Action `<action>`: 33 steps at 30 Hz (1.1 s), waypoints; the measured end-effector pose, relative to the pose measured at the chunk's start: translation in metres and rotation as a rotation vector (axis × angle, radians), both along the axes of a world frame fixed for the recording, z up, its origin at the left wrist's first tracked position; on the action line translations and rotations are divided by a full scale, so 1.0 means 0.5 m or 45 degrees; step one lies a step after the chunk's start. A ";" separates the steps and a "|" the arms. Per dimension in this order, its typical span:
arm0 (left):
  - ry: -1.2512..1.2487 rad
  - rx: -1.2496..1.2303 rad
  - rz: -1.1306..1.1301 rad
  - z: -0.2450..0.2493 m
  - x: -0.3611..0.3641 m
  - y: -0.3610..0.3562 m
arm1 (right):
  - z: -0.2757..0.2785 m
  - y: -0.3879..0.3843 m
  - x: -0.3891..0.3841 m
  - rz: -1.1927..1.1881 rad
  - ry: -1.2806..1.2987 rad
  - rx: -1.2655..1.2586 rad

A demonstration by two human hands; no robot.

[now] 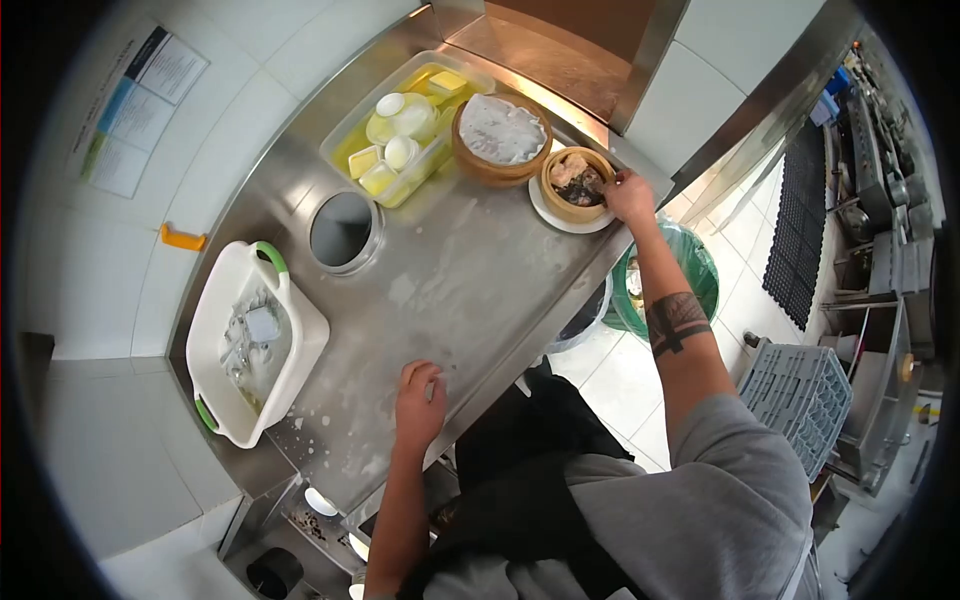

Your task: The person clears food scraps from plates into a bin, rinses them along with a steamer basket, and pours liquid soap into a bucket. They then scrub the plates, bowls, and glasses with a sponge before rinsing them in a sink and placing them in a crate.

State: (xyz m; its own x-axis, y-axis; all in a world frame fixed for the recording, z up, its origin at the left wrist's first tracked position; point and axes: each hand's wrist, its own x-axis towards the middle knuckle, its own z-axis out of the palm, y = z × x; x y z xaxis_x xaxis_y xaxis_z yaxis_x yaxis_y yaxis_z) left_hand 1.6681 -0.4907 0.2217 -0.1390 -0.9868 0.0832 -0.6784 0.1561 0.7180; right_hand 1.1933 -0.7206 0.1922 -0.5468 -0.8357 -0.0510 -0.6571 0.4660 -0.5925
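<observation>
My right hand point(630, 198) is closed on the right rim of a small round bamboo steamer basket point(552, 205), which holds pinkish and dark food scraps. The basket stands on a white plate point(575, 226) near the counter's right end. Just left of it is a larger bamboo steamer point(475, 165) with a crumpled white sheet on top. Over the front of the steel counter, my left hand point(421, 405) hangs with loosely curled fingers and nothing visible in them.
A clear tub point(398, 192) of yellowish liquid holds cups and dishes. A round hole point(345, 232) opens in the counter point(420, 290). At left sits a white basin point(305, 340) with cutlery. Below the counter edge stands a green-lined bin point(700, 265); grey dish racks point(795, 395) are at right.
</observation>
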 end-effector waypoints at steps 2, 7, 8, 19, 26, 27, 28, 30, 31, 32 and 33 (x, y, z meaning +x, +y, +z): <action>0.016 0.043 0.000 -0.002 -0.019 -0.011 | -0.019 -0.004 -0.027 0.012 -0.089 0.002; -0.050 0.158 -0.036 -0.039 -0.002 -0.003 | -0.041 -0.006 -0.074 0.107 -0.302 -0.012; -0.078 0.210 -0.056 -0.048 0.006 0.005 | -0.038 -0.004 -0.075 0.111 -0.300 -0.012; 0.054 0.198 0.295 -0.023 0.016 0.102 | 0.148 0.069 0.019 0.223 -0.261 0.044; 0.337 0.461 0.393 -0.002 0.006 0.235 | 0.125 0.185 0.328 0.841 -0.567 0.071; 0.518 0.464 0.448 0.004 -0.007 0.256 | 0.160 0.223 0.416 0.981 -0.517 0.119; 0.709 0.441 0.502 0.014 -0.017 0.283 | 0.150 0.263 0.482 1.137 -0.569 0.116; 1.113 0.376 0.786 0.098 -0.015 0.359 | 0.076 0.356 0.607 1.552 -0.495 -0.138; 1.161 0.388 1.037 0.156 -0.005 0.420 | 0.092 0.426 0.680 1.632 -0.696 -0.014; 1.225 0.401 1.273 0.191 0.008 0.487 | 0.130 0.519 0.741 1.694 -0.877 0.142; 1.329 0.234 1.493 0.155 0.011 0.558 | 0.150 0.605 0.789 1.865 -0.900 0.172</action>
